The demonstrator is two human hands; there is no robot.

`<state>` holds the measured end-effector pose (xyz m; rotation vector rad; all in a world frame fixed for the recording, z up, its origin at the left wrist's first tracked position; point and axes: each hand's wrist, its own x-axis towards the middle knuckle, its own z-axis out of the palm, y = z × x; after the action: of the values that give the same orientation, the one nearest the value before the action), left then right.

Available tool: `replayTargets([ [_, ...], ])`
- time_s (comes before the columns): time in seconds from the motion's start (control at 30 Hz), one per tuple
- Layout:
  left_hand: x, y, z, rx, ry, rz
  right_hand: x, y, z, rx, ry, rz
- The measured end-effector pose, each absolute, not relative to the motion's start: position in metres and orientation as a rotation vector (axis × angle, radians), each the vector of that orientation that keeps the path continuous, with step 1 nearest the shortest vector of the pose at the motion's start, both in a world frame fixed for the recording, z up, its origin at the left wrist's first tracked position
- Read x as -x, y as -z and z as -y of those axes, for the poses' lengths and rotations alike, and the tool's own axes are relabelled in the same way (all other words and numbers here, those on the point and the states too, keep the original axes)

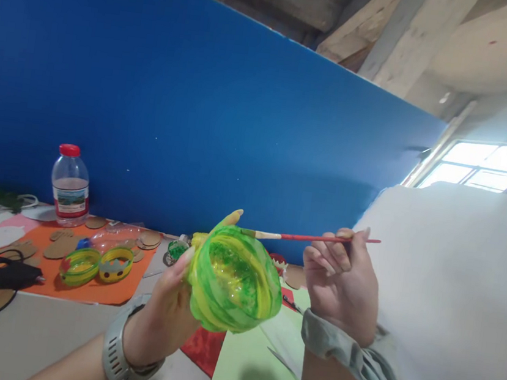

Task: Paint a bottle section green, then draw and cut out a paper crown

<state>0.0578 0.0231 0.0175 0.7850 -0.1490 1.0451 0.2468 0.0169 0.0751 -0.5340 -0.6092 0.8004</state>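
Observation:
My left hand (169, 309) is wrapped round a cut plastic bottle base (237, 280), streaked with green and yellow paint. Its open mouth tilts towards me, and the fingers behind it are partly hidden. Yellow paint shows on one of those fingertips. Pinched in my right hand (344, 275) is a paintbrush (307, 238) with a red handle, lying nearly level. The brush's green-stained bristles touch or almost touch the top rim of the bottle base. Below it are light green paper sheets (249, 374) and a piece of red paper (201, 347).
On orange paper (130, 289) at left stand two small green-and-yellow rings (80, 267) (115, 264) near cardboard pieces. A red-capped bottle (70, 186) stands behind. A black glue gun (3, 273) with its cable lies at far left. A blue partition (199, 103) bounds the table's back.

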Motion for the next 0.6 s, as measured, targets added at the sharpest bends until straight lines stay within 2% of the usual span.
replayTargets([
  [0.6,-0.059,-0.002,-0.036,-0.858,-1.207,0.064,-0.256,-0.068,-0.027,0.551,-0.833,0.559],
])
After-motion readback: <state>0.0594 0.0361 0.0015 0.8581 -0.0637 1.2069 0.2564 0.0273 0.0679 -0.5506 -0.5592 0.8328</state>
